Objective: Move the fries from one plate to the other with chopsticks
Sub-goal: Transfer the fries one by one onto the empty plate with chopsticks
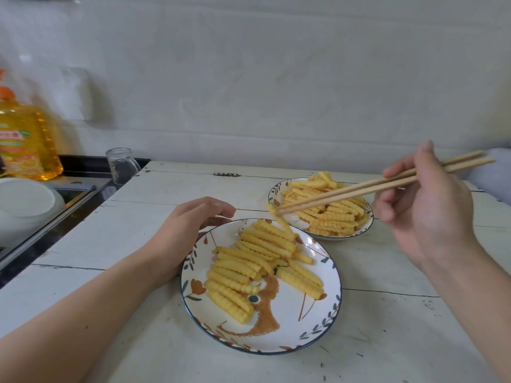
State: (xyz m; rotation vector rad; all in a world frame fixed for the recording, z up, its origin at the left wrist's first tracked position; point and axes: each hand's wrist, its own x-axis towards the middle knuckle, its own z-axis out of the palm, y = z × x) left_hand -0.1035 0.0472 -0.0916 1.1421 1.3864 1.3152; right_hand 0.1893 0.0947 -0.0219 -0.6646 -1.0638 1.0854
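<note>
Two patterned plates sit on the white wooden table. The near plate (304, 327) holds several crinkle-cut fries (249, 261) laid in rows. The far plate (276, 189) carries a heap of fries (331, 214). My right hand (425, 205) grips a pair of wooden chopsticks (359, 189), whose tips pinch one fry (279, 219) hanging tilted between the two plates, over the near plate's far edge. My left hand (188, 230) rests at the near plate's left rim, fingers loosely curved along it.
A yellow oil bottle (25, 139) and an upturned glass (121, 164) stand at the back left beside a dark counter. A white bowl (25, 203) sits at the left edge. A wall rises close behind the table (110, 244).
</note>
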